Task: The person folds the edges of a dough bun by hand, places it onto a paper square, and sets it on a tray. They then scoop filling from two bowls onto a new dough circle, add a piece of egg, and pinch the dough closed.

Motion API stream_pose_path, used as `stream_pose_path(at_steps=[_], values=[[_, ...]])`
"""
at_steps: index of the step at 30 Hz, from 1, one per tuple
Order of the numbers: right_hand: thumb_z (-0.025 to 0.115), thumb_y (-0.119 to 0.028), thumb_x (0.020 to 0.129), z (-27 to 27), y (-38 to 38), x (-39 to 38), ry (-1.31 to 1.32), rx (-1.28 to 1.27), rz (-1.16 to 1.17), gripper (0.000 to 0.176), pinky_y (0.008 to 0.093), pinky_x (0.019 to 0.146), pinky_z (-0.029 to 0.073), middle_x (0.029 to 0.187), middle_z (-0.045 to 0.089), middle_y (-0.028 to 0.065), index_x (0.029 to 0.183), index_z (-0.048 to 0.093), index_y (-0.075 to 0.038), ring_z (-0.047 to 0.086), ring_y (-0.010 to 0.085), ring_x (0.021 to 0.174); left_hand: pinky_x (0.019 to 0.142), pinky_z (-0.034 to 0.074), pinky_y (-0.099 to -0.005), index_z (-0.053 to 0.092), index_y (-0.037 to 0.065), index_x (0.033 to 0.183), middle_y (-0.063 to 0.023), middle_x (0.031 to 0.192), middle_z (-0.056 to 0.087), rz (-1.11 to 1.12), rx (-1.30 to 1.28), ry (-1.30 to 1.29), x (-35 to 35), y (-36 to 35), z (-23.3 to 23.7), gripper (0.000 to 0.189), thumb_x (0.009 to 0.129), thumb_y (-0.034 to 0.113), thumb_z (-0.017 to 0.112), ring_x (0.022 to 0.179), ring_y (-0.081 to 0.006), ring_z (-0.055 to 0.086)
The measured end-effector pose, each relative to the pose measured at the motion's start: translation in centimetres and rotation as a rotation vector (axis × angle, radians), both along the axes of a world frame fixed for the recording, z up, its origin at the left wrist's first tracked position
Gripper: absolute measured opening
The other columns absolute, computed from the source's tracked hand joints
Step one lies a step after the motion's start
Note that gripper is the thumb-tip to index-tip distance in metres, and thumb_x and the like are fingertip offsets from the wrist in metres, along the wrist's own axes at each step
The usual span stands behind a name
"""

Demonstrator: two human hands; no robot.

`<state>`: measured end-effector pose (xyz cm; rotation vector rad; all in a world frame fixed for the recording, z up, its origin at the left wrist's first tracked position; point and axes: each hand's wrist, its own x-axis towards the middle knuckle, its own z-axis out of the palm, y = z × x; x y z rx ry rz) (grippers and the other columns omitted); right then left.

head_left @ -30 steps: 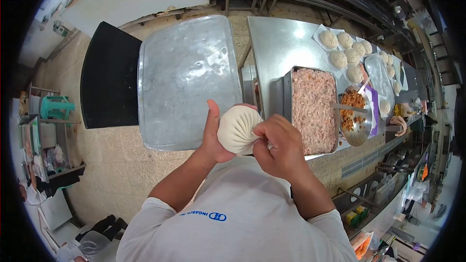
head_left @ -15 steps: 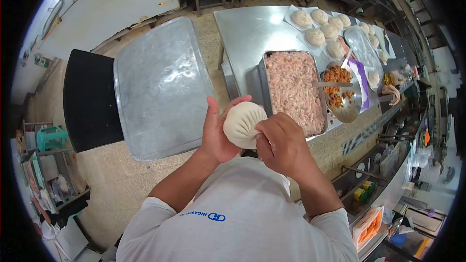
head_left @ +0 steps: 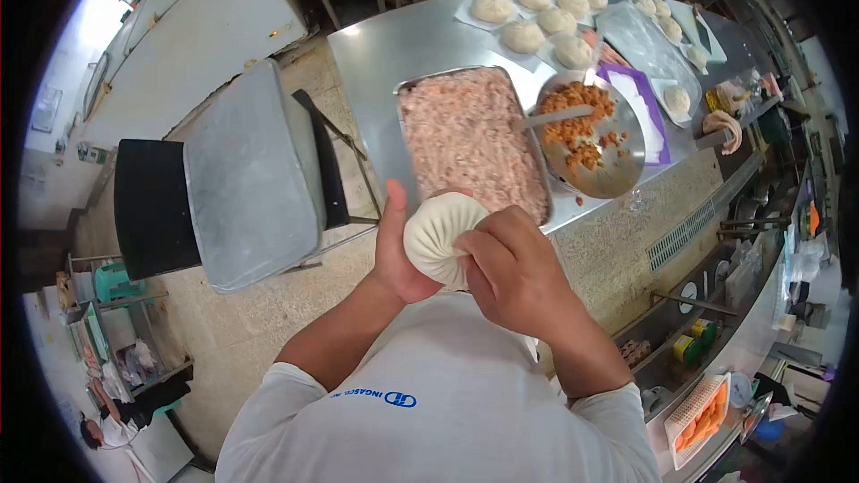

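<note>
A round, pleated white dough bun [head_left: 440,237] rests in my left hand [head_left: 401,259], whose palm and fingers cup it from the left and below. The fingers of my right hand [head_left: 514,268] pinch the gathered pleats at the bun's right side. Just beyond my hands a metal tray [head_left: 548,199] of pinkish minced filling [head_left: 470,139] stands on the steel table [head_left: 362,58]. To its right is a steel bowl [head_left: 622,170] with browned, crumbly filling [head_left: 573,130] and a flat metal spatula [head_left: 564,115] across its left rim.
Several finished buns [head_left: 557,21] sit on papers at the table's far side, near a plastic bag [head_left: 640,40] and a purple-edged stack of papers [head_left: 646,116]. A large covered slab [head_left: 250,179] stands left. A person [head_left: 116,429] is at the lower left.
The view has turned, so the tray, bowl and table now appear further left. My right fingers still pinch the bun, which shows its pleats at a different angle.
</note>
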<state>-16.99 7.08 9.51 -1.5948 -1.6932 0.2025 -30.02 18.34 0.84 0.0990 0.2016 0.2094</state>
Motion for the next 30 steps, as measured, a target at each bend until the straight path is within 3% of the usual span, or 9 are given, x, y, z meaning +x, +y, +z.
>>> stream_pose_path(at_steps=[4,9,12,14,22,25,28,30], values=[[0.065,-0.005,0.078,-2.1,-5.0,5.4,-0.070,0.022,-0.049,0.016,0.0414,0.074,0.048,0.088,0.054,0.0140,0.092,0.059,-0.001,0.055,0.0319,0.082,0.100,0.047,-0.0473,0.054,0.009,0.135,-0.0111,0.130,0.061,-0.026,-0.010,0.081,5.4,-5.2,0.5,0.095,0.085,0.086,0.030,0.118,-0.0278,0.059],[0.061,-0.011,0.076,-1.5,-12.3,13.0,-0.189,0.039,-0.033,0.016,0.0420,0.075,0.047,0.089,0.053,0.0124,0.090,0.059,-0.002,0.055,0.0309,0.083,0.103,0.046,-0.0473,0.054,0.009,0.136,-0.0104,0.128,0.063,-0.070,-0.053,0.219,12.7,-11.7,1.5,0.096,0.085,0.086,0.029,0.119,-0.0278,0.059],[0.061,-0.011,0.076,-0.6,-14.5,15.9,-0.233,0.030,0.019,0.015,0.0421,0.076,0.048,0.088,0.053,0.0116,0.088,0.059,-0.002,0.055,0.0304,0.084,0.107,0.042,-0.0479,0.053,0.008,0.137,-0.0105,0.132,0.060,-0.153,-0.087,0.024,15.6,-13.4,1.3,0.097,0.085,0.086,0.028,0.123,-0.0277,0.057],[0.060,-0.011,0.076,-0.5,-15.3,17.6,-0.233,0.026,0.052,0.014,0.0418,0.077,0.048,0.088,0.052,0.0113,0.087,0.058,-0.003,0.055,0.0301,0.084,0.108,0.042,-0.0480,0.052,0.008,0.138,-0.0106,0.134,0.059,-0.166,-0.083,0.059,17.4,-14.3,1.6,0.098,0.085,0.087,0.028,0.125,-0.0277,0.056],[0.062,-0.012,0.074,-1.1,-14.9,23.5,-0.266,-0.005,-0.015,0.016,0.0387,0.076,0.047,0.086,0.052,0.0101,0.088,0.060,-0.003,0.055,0.0290,0.085,0.110,0.040,-0.0470,0.048,0.009,0.142,-0.0103,0.140,0.054,-0.181,-0.031,0.077,23.6,-13.4,0.2,0.099,0.085,0.087,0.027,0.129,-0.0273,0.053],[0.066,-0.012,0.070,-1.0,-13.7,26.0,-0.307,0.067,-0.091,0.024,0.0380,0.074,0.046,0.086,0.052,0.0085,0.092,0.063,-0.003,0.055,0.0280,0.084,0.108,0.042,-0.0463,0.048,0.009,0.142,-0.0108,0.139,0.054,-0.207,-0.121,-0.059,26.6,-12.5,0.2,0.098,0.085,0.086,0.028,0.126,-0.0271,0.054],[0.070,-0.013,0.070,-0.3,-12.8,28.7,-0.384,0.167,-0.212,0.029,0.0386,0.075,0.047,0.089,0.054,0.0077,0.097,0.066,-0.003,0.056,0.0275,0.087,0.102,0.046,-0.0442,0.049,0.007,0.140,-0.0118,0.135,0.057,-0.154,-0.095,0.028,29.8,-11.3,1.0,0.097,0.086,0.086,0.030,0.120,-0.0266,0.057],[0.071,-0.013,0.071,-0.7,-12.0,29.9,-0.382,0.155,-0.222,0.029,0.0391,0.076,0.047,0.090,0.055,0.0077,0.098,0.066,-0.003,0.056,0.0281,0.088,0.101,0.047,-0.0428,0.049,0.003,0.138,-0.0137,0.131,0.057,-0.175,-0.112,-0.106,31.5,-10.4,1.0,0.098,0.085,0.085,0.033,0.118,-0.0271,0.058]])
